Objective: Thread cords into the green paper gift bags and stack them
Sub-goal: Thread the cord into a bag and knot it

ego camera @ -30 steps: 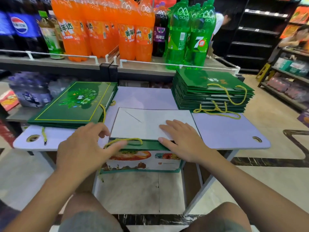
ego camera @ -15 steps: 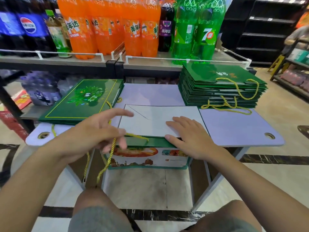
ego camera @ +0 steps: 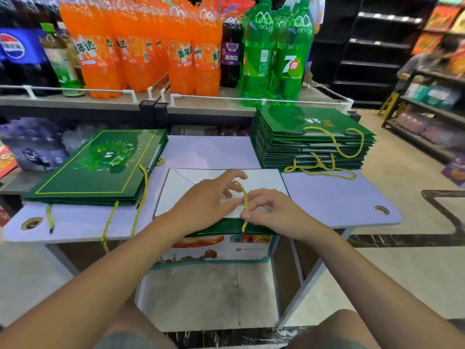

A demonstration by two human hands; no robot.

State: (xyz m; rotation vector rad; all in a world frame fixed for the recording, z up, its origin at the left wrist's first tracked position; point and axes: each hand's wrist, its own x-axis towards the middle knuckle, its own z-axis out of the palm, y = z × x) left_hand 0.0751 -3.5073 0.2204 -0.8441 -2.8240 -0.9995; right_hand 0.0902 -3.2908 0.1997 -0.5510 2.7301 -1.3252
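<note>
At centre frame we pinch the yellow cord (ego camera: 244,197) between both hands: our left hand (ego camera: 208,200) holds its upper loop, our right hand (ego camera: 274,212) grips it lower down. The flat bag (ego camera: 181,190) lies beneath, overhanging the table's (ego camera: 334,197) near edge. Finished stacks sit at left (ego camera: 100,167) and upper right (ego camera: 309,137), with bare tabletop between.

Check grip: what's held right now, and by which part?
A yellow cord, pinched along its upper stretch between left hand and right hand; its tip hangs free over the table edge.
</note>
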